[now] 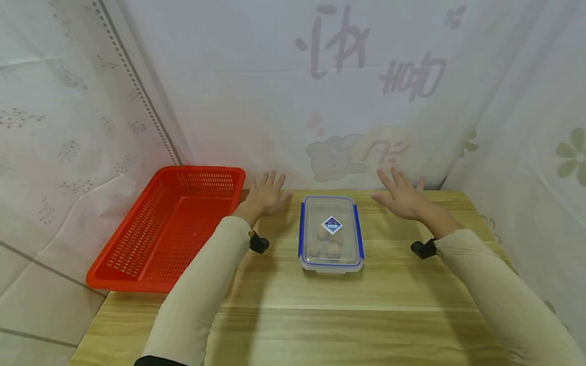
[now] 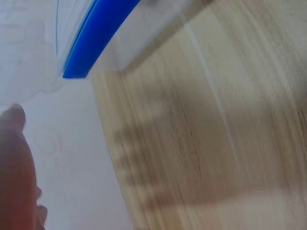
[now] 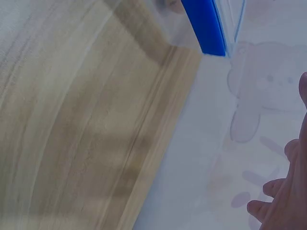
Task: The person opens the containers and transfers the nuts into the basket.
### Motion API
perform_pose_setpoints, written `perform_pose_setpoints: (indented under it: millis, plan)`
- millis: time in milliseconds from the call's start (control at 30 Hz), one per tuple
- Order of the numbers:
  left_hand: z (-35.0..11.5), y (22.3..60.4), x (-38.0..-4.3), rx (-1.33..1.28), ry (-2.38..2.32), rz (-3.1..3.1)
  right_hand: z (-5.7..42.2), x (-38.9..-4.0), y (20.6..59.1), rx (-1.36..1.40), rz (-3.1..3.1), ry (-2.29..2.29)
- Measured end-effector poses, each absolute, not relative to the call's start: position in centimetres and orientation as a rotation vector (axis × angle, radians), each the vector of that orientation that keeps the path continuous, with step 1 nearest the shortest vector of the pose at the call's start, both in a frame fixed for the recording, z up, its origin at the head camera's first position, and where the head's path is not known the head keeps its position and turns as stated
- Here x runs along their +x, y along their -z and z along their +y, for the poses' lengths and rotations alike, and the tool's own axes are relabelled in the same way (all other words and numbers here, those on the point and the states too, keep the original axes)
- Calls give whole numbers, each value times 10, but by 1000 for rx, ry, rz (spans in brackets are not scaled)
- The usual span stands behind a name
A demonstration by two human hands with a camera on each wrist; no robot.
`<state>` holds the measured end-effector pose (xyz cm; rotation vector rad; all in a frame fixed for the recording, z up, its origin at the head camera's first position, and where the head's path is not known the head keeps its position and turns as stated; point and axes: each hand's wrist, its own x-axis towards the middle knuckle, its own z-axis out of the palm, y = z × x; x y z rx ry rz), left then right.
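Red basket (image 1: 187, 218) blocking the left, lidded container (image 1: 331, 208) midway, free table (image 1: 293, 325) before it, patterned sheet (image 1: 256, 101) behind.

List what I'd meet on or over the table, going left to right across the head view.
Red basket, left hand, clear blue-edged container with its lid on, right hand.

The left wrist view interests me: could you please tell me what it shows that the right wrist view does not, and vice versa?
Only the left wrist view: the left hand and the left blue clip. Only the right wrist view: the right hand and the right blue clip. Both: part of the clear container, the wooden tabletop and the pale backdrop.
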<state>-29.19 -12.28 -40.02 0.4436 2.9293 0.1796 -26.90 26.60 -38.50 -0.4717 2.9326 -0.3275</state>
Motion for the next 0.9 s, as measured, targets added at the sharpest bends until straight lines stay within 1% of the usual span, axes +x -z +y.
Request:
perform_pose_setpoints:
  millis: [400, 633, 900]
  plan:
    - [-125, 408, -268, 464, -248, 2914, 261, -243, 399, -592, 2939, 464]
    - [-114, 415, -247, 470, -386, 2923, 255, -225, 414, -610, 2905, 610]
    - [-104, 423, -230, 471, -607, 2896, 243, -212, 431, -638, 2869, 809]
